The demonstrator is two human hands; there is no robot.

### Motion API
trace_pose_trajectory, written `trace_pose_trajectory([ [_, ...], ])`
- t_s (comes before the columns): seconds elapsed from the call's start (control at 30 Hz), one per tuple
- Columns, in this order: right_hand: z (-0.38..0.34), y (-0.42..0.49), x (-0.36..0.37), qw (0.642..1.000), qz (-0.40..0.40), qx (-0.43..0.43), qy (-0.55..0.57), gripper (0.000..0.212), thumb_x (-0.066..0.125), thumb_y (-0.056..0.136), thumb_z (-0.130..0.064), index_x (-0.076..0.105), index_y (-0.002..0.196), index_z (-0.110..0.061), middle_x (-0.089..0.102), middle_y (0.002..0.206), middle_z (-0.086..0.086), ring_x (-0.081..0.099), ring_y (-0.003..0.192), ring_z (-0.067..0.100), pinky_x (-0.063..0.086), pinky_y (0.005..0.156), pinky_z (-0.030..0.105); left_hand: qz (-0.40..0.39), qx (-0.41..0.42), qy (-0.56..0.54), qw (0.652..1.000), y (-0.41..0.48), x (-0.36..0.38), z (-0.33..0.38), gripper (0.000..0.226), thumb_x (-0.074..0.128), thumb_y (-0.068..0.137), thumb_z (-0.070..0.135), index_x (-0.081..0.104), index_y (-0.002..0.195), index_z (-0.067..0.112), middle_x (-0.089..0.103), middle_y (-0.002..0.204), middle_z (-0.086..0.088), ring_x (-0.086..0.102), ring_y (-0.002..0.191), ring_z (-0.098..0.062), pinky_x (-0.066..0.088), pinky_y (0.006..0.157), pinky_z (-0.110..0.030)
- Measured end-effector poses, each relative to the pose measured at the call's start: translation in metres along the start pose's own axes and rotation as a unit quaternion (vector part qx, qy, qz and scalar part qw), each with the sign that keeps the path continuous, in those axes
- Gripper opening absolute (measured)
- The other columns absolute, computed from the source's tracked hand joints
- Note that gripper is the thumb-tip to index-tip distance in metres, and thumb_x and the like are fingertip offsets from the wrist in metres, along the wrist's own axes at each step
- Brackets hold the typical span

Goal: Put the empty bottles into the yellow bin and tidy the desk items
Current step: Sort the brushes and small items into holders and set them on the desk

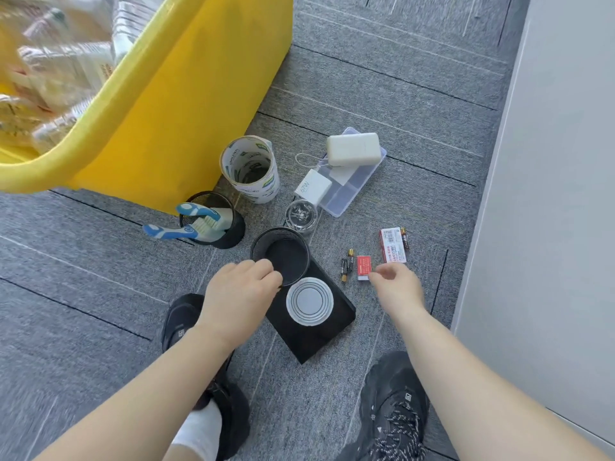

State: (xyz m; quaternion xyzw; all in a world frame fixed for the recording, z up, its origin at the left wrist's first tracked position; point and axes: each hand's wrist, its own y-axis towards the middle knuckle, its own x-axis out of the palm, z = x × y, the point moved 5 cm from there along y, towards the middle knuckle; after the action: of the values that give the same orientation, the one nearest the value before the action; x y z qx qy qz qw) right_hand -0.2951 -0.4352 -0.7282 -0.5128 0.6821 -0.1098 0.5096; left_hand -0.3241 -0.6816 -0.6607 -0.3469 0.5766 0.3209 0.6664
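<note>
On grey carpet [399,78], the yellow plastic bin [173,111] holds clear bottles [66,61]. The left hand [239,291] pinches the round black mesh cup [286,257] by its rim, probably steadying it; the right hand [397,287], empty and relaxed, nears a small red-white box [363,267].

Grey carpet tiles [399,78] with dark seams and faint pale stripes cover the floor; a plain pale panel [549,161] rises on the right.
</note>
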Motion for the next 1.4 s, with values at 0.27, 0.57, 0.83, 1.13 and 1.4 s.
trace_pose_trajectory([
  [0.27, -0.013, 0.012, 0.03, 0.978, -0.013, -0.06, -0.197, 0.048, 0.06, 0.088, -0.028, 0.042, 0.132, -0.03, 0.043, 0.126, 0.006, 0.055, 0.101, 0.031, 0.046, 0.083, 0.04, -0.002, -0.203, -0.166, 0.965, -0.003, -0.009, -0.036, 0.083, 0.071, 0.065, 0.063, 0.043, 0.13, 0.02, 0.047, 0.124, -0.002, 0.049, 0.115, -0.023, 0.044, 0.094, -0.039],
  [0.57, -0.024, 0.015, 0.024, 0.982, 0.071, -0.071, -0.162, 0.037, 0.059, 0.083, -0.026, 0.042, 0.116, -0.026, 0.044, 0.119, 0.006, 0.052, 0.098, 0.031, 0.043, 0.075, 0.037, -0.074, -0.166, -0.184, 0.966, 0.014, -0.001, -0.027, 0.107, 0.069, 0.061, 0.068, 0.023, 0.147, 0.026, 0.032, 0.144, 0.007, 0.033, 0.131, -0.017, 0.032, 0.106, -0.038],
  [0.83, -0.028, 0.028, 0.01, 0.969, 0.064, -0.13, -0.198, 0.034, 0.06, 0.087, -0.031, 0.051, 0.12, -0.027, 0.049, 0.118, 0.001, 0.052, 0.101, 0.023, 0.039, 0.073, 0.031, -0.027, -0.165, -0.168, 0.972, 0.013, 0.0, -0.029, 0.101, 0.065, 0.054, 0.072, 0.041, 0.138, 0.021, 0.048, 0.133, 0.004, 0.047, 0.121, -0.018, 0.04, 0.099, -0.038],
  [1.13, -0.014, 0.058, -0.019, 0.983, 0.143, -0.044, -0.105, 0.04, 0.049, 0.095, -0.025, 0.047, 0.135, -0.024, 0.042, 0.138, 0.01, 0.039, 0.125, 0.031, 0.037, 0.098, 0.041, -0.03, -0.156, -0.189, 0.969, 0.014, 0.0, -0.027, 0.1, 0.072, 0.055, 0.068, 0.04, 0.138, 0.021, 0.048, 0.133, 0.003, 0.045, 0.123, -0.017, 0.039, 0.101, -0.037],
  [1.4, -0.019, 0.07, -0.016, 0.985, 0.084, -0.053, -0.143, 0.052, 0.037, 0.091, 0.001, 0.051, 0.132, -0.027, 0.04, 0.133, 0.007, 0.035, 0.122, 0.028, 0.037, 0.095, 0.041, -0.05, -0.159, -0.196, 0.966, 0.017, 0.002, -0.028, 0.102, 0.073, 0.053, 0.068, 0.039, 0.138, 0.023, 0.046, 0.133, 0.005, 0.041, 0.124, -0.013, 0.037, 0.101, -0.035],
])
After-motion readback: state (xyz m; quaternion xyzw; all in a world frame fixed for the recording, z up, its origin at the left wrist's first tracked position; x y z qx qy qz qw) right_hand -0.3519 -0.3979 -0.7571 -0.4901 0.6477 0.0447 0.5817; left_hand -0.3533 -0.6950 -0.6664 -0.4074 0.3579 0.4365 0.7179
